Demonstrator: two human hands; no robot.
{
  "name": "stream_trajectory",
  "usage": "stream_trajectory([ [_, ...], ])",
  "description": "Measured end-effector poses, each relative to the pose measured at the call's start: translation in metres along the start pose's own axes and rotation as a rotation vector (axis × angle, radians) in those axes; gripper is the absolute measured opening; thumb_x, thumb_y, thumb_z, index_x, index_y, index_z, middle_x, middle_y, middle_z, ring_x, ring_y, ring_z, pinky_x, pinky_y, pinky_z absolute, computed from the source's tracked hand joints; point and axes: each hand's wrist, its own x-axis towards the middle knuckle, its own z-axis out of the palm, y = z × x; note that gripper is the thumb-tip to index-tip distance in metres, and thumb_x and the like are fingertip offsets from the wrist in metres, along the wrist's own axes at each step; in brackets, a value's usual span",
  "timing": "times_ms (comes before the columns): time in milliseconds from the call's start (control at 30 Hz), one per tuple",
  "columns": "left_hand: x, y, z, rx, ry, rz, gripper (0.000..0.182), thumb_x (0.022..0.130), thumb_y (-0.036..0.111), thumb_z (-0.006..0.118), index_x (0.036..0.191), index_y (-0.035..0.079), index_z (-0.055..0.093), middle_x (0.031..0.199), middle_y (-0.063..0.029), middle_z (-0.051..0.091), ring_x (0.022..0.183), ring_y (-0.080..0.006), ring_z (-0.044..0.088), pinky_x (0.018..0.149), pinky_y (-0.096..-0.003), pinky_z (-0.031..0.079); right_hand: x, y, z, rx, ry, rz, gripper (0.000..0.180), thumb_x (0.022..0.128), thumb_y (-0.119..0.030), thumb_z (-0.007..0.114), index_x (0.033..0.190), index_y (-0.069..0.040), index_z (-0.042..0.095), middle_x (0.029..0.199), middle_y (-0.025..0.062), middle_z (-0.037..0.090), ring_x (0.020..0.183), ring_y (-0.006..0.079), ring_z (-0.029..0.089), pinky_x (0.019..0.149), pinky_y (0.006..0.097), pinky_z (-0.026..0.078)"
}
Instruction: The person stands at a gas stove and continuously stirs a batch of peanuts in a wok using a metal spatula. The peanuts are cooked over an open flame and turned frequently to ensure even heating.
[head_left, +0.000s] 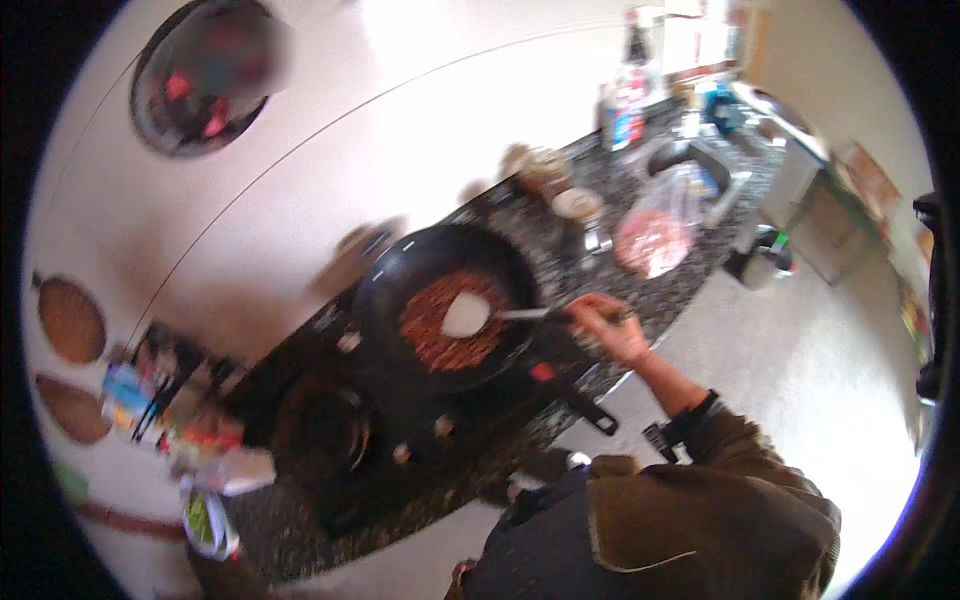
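Note:
My right hand is closed around the dark handle of a cooking spatula. The utensil's pale, rounded head is over reddish-brown chopped food in a large black wok. Whether the head carries something white or only reflects light, I cannot tell. The wok sits on a dark stovetop, and its long handle points towards my body, below my right hand. My left hand is out of view. The picture is blurred by motion.
A second, dark round pan is on the stove's left. Beyond the wok are jars, a clear bag of pinkish food, a sink and bottles. A container of green pieces and packages crowd the left end.

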Motion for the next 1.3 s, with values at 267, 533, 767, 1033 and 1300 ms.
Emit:
stream_trajectory([
  [267,0.084,0.097,-0.005,0.147,-0.071,0.156,0.034,0.082,0.039,0.049,0.081,0.007,0.062,0.073,-0.013,0.061,0.07,-0.0275,0.059,0.063,-0.0382,0.044,-0.012,-0.026,-0.002,-0.066,0.119,0.053,0.022,0.083,-0.021,0.06,0.088,0.001,0.06,0.076,0.0021,0.061,0.069,0.0078,0.056,0.064,0.0232,0.047],
  [533,0.098,0.124,-0.01,0.185,-0.105,0.205,0.031,0.081,0.037,0.049,0.081,0.008,0.06,0.072,-0.0134,0.06,0.07,-0.0292,0.058,0.062,-0.0399,0.044,-0.023,-0.05,-0.024,-0.169,0.113,-0.019,0.027,0.084,-0.025,0.059,0.09,0.001,0.061,0.076,0.0053,0.062,0.069,0.0101,0.058,0.061,0.025,0.048],
  [767,0.095,0.13,-0.013,0.244,-0.08,0.176,0.029,0.081,0.035,0.049,0.08,0.008,0.058,0.072,-0.0137,0.059,0.07,-0.0306,0.058,0.061,-0.0414,0.044,0.014,0.003,0.013,0.082,0.004,0.066,0.027,0.085,-0.026,0.059,0.099,-0.003,0.059,0.078,0.0028,0.059,0.067,0.0098,0.054,0.062,0.0226,0.045],
  [1033,0.04,0.059,-0.017,0.619,-0.014,0.481,0.026,0.081,0.033,0.049,0.079,0.008,0.056,0.07,-0.0141,0.058,0.07,-0.0323,0.058,0.06,-0.0432,0.044,0.007,-0.005,-0.029,-0.14,-0.026,0.098,0.029,0.088,-0.03,0.055,0.099,-0.003,0.059,0.088,0.0048,0.062,0.074,0.0121,0.06,0.061,0.0252,0.047],
  [1300,-0.065,0.071,0.038,-0.268,0.052,-0.041,0.027,0.084,0.032,0.051,0.082,0.006,0.057,0.066,-0.008,0.057,0.06,-0.0223,0.056,0.053,-0.0349,0.044,0.047,-0.016,-0.068,-0.089,-0.091,0.016,0.032,0.084,-0.027,0.058,0.106,-0.003,0.056,0.096,0.0069,0.058,0.09,0.0161,0.058,0.073,0.0305,0.05],
])
